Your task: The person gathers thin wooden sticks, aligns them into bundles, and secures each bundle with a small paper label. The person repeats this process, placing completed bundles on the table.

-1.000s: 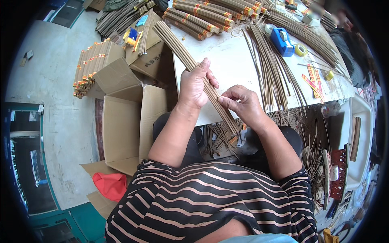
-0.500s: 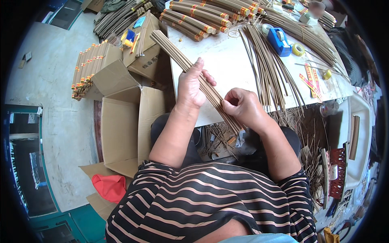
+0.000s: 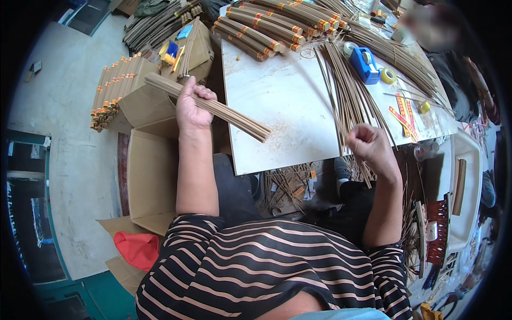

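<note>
My left hand (image 3: pixel 195 109) is closed round a bundle of thin brown incense sticks (image 3: pixel 237 118), held at a slant over the table's left edge. The bundle's lower end hangs above the white tabletop, with pale crumbs below it. To the right, at the front edge, my right hand (image 3: pixel 372 150) pinches a single incense stick (image 3: pixel 324 97), which is smeared by motion and slants up to the left. Just beyond that hand lies a spread of loose incense sticks (image 3: pixel 354 88), some poking over the front edge.
Banded incense bundles (image 3: pixel 261 24) lie at the back of the white table (image 3: pixel 256 80). A blue tape dispenser (image 3: pixel 366 66) and red-yellow label strips (image 3: pixel 404 114) are at the right. An open cardboard box (image 3: pixel 152 176) stands left; another person (image 3: pixel 453 69) is far right.
My left hand has carried its bundle left, away from the right hand. My right hand has left the bundle's lower end and moved right, now with a single stick in its pinch.
</note>
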{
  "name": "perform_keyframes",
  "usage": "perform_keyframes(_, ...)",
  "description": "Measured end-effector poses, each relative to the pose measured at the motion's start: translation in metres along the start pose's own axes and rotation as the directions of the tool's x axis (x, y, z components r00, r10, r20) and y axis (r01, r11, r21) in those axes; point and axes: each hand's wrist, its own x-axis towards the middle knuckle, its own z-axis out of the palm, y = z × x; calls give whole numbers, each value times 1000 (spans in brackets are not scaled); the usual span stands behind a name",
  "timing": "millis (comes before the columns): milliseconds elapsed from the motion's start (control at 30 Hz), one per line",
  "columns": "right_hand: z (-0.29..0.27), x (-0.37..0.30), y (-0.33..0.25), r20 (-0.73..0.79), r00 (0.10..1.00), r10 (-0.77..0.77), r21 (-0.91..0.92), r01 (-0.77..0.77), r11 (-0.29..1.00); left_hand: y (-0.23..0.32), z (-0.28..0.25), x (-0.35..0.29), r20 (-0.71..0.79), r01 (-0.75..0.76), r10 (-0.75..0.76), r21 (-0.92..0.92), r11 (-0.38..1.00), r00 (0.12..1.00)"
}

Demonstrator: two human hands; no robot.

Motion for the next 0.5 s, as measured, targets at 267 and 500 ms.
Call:
perform_keyframes(267, -4, 54, 23, -458, 872, -173, -539, -118, 834, -60, 34, -17, 110, 61, -79, 165, 984, 991)
perform_keyframes(500, 70, 35, -8, 46, 984, -170, 83, 165, 983, -95, 46, -36, 293, 82, -173, 299, 951, 940)
